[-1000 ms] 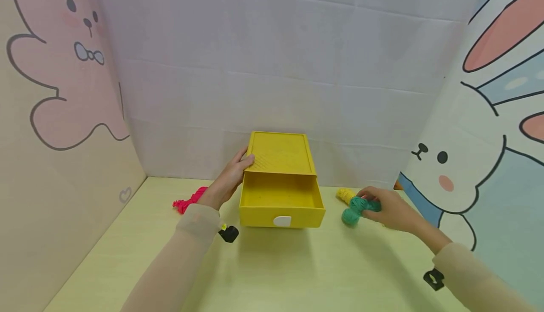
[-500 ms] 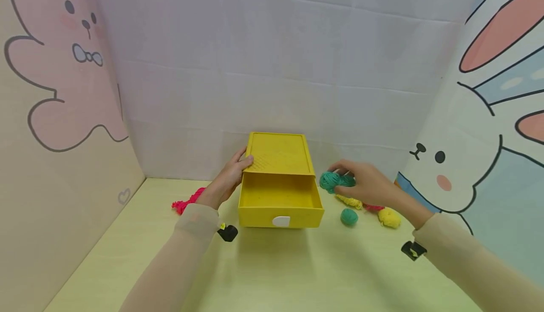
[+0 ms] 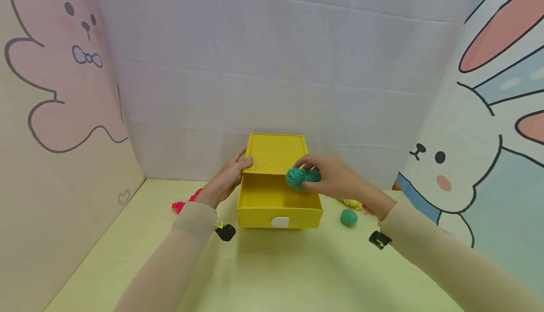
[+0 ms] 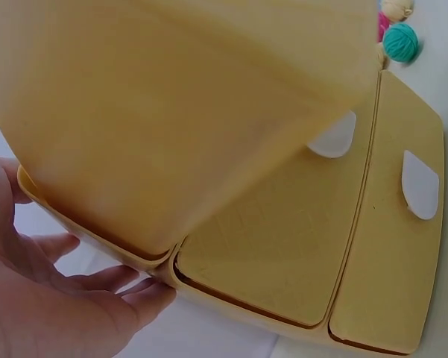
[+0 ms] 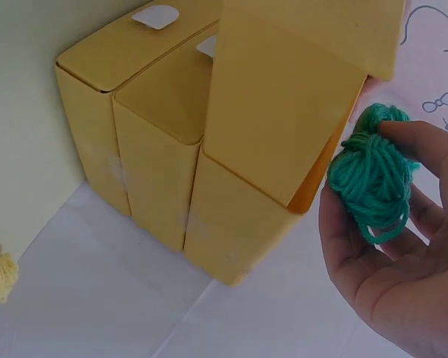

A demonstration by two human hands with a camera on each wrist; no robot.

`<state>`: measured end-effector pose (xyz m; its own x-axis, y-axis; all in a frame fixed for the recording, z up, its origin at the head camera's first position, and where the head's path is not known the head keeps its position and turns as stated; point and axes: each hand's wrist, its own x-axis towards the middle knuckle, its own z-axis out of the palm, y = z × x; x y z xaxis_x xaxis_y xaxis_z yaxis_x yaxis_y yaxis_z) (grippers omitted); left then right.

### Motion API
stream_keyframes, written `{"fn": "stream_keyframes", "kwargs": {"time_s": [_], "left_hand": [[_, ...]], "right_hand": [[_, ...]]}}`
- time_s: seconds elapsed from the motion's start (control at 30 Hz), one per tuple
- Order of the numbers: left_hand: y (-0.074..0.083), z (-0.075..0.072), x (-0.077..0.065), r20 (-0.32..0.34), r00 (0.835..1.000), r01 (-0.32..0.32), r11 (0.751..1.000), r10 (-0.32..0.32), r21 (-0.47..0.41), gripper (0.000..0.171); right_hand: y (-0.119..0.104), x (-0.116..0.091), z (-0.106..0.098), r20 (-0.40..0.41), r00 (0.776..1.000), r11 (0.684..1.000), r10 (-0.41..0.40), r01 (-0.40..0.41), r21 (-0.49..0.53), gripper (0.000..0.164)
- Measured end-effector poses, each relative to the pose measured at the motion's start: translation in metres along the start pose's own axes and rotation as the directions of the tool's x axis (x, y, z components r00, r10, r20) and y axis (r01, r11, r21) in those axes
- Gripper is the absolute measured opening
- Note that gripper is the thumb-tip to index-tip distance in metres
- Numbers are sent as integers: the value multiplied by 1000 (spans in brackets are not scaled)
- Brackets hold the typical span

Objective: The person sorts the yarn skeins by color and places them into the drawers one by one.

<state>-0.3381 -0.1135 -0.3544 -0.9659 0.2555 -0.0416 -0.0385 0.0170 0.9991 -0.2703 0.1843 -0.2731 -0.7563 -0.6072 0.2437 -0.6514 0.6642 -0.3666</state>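
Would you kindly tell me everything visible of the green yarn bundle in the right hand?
The green yarn bundle is wound from soft-looking strands, drawn in at a narrow waist, with loose loops at one end. In the head view its length runs sideways. The right hand holds it between thumb and curled fingers, above the open yellow drawer. Nothing else plainly touches it.

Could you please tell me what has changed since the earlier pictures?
The right hand has carried the green yarn bundle leftward, from near the green ball to over the open drawer, without letting go. Unchanged: the left hand holding the yellow cabinet, the drawer open, the ball on the table.
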Motion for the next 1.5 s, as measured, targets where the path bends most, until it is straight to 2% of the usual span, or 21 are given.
{"fn": "stream_keyframes", "kwargs": {"time_s": [0.2,0.47,0.87,1.5], "left_hand": [[1,1,0,8,1000,2,1000,-2,1,70],[3,0,0,24,1000,15,1000,-16,12,71],[5,-2,-1,45,999,8,1000,-9,25,70],[4,-2,-2,56,998,-1,999,-1,38,70]], "right_hand": [[-9,13,16,39,998,999,-47,47,-4,36],[-20,23,32,52,994,996,-93,93,3,36],[-25,37,53,91,982,985,-163,157,72,32],[-35,57,72,185,976,991,-113,97,89,35]]}}
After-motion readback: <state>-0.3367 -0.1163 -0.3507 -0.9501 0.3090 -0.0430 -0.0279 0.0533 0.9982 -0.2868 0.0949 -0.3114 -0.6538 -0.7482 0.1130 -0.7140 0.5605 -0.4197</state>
